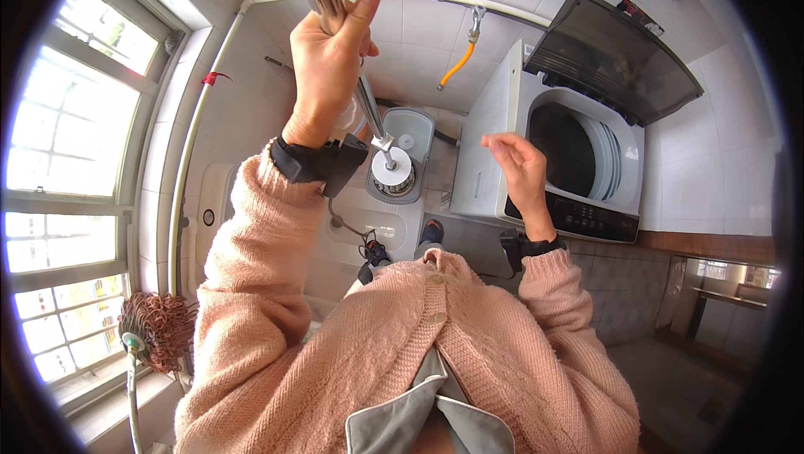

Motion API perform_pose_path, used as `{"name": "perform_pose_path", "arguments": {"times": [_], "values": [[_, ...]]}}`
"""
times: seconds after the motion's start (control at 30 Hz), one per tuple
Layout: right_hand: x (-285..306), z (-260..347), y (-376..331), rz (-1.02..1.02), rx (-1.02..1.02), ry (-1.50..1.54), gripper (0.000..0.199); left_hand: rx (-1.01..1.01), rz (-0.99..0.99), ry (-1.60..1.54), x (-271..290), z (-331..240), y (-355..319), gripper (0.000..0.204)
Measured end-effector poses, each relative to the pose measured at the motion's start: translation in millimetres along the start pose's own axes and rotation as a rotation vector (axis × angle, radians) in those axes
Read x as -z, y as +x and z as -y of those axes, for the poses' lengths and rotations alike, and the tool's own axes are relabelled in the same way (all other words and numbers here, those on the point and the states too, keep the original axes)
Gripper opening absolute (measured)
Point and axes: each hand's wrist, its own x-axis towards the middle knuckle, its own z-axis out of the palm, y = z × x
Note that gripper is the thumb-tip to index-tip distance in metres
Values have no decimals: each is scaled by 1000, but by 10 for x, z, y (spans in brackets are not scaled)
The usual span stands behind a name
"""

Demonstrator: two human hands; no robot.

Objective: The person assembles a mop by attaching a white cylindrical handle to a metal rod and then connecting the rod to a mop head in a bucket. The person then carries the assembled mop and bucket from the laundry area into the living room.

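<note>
My left hand (325,77) is wrapped round the shiny metal handle of a mop (371,108), thumb along the pole. The handle slants down to a round white mop head plate (391,167), which sits in the spinner basket of a grey mop bucket (425,161). Strands under the plate are mostly hidden. My right hand (519,173) hangs in the air in front of the washing machine, fingers loosely bent and a little apart. Nothing is in it. Each wrist has a black strap with a small box.
A top-loading washing machine (486,171) stands at the right, its dark lid (615,56) raised. An orange hose (456,67) hangs from a wall tap (476,23). At the left, a brown string mop (159,328) leans by the window (71,123). White pipes line the walls.
</note>
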Motion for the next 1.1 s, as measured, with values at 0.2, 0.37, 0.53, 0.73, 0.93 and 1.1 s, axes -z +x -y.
{"name": "perform_pose_path", "arguments": {"times": [0.2,0.37,0.53,0.73,0.93,1.1], "values": [[-19,29,80,13,16,-3,18,45,-23,50,-37,53,-92,40],[-53,6,111,20,7,8,18,97,-41,-32,-65,100,-118,35],[-85,9,124,34,14,22,17,148,-19,-44,-53,260,-137,36],[-128,69,199,44,19,0,18,163,15,-50,-85,416,-210,38],[-185,265,438,62,95,-62,16,219,26,72,-50,538,-274,40],[-327,634,784,121,237,-104,17,127,122,140,16,835,-352,42]]}}
